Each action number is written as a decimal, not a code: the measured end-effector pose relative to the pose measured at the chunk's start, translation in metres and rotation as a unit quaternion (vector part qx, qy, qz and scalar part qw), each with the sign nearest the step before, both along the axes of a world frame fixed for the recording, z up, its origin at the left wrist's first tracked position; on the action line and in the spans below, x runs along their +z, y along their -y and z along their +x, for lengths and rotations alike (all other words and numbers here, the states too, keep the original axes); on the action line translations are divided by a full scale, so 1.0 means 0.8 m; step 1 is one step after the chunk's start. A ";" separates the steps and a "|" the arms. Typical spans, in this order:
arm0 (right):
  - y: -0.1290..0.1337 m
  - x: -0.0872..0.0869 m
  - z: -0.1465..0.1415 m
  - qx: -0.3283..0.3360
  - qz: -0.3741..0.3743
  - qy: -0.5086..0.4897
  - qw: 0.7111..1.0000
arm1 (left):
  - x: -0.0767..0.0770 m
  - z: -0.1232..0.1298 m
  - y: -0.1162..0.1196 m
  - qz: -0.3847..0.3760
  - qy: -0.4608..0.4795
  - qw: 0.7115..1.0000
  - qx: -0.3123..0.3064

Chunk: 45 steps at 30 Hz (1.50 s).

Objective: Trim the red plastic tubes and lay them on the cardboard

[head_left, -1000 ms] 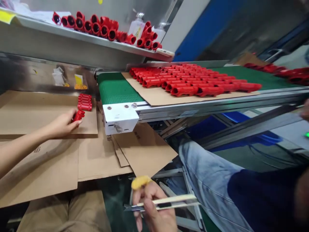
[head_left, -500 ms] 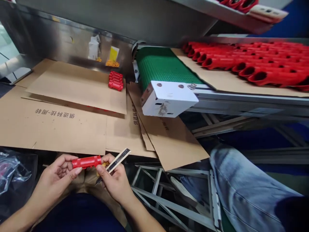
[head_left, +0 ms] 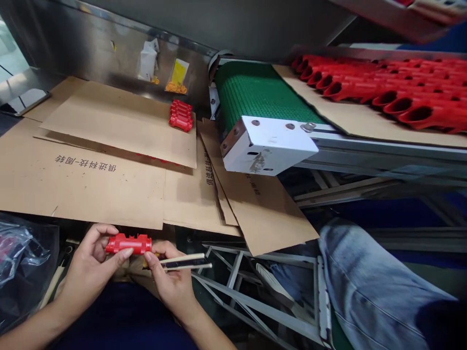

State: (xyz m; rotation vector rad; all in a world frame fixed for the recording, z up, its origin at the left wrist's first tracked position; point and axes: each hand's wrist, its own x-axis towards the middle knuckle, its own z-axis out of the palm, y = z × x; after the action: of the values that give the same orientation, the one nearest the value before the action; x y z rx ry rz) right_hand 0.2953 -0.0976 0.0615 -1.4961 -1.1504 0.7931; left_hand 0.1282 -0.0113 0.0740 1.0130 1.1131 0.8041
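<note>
My left hand [head_left: 93, 255] is closed on one end of a red plastic tube-like part [head_left: 130, 244], thumb along its near side. The part lies nearly level, with notched tabs on its upper edge. At its other end, my right hand [head_left: 173, 277] pinches close against it, thumb tip touching the red rim. A slim cream-and-black utility knife [head_left: 186, 261] is gripped in that hand, its handle pointing right; its tip is hidden. A small yellow piece [head_left: 155, 255] shows between the right fingers, partly covered.
Cardboard sheets [head_left: 109, 194] cover the bench, with red parts [head_left: 181, 115] on top. Bags with yellow pieces [head_left: 177, 85] stick to the metal wall. A green conveyor [head_left: 262, 95] carries rows of red tubes [head_left: 408, 92]. Another person's denim leg [head_left: 372, 272] is at right.
The red part has rolled, so its notched side now faces up. The knife has swung from a diagonal to nearly level. The view has shifted slightly.
</note>
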 end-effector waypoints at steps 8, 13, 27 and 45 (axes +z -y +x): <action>-0.010 0.003 -0.006 0.021 0.235 0.196 0.952 | 0.024 0.009 0.000 -0.171 0.122 0.976 0.054; -0.015 -0.001 -0.013 0.037 0.201 0.147 0.968 | 0.029 0.003 -0.007 -0.155 0.184 0.969 0.051; -0.003 0.048 0.019 0.145 0.235 0.123 0.953 | 0.029 -0.008 -0.020 -0.191 0.201 0.961 -0.002; -0.036 0.039 0.006 0.242 0.298 0.073 0.921 | 0.037 0.000 -0.027 -0.273 0.188 0.940 -0.077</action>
State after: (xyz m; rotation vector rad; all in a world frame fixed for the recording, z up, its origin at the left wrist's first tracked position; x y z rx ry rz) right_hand 0.3003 -0.0691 0.0931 -0.7750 -1.7256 0.5730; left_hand 0.1278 0.0107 0.1034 0.4444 0.8405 0.4885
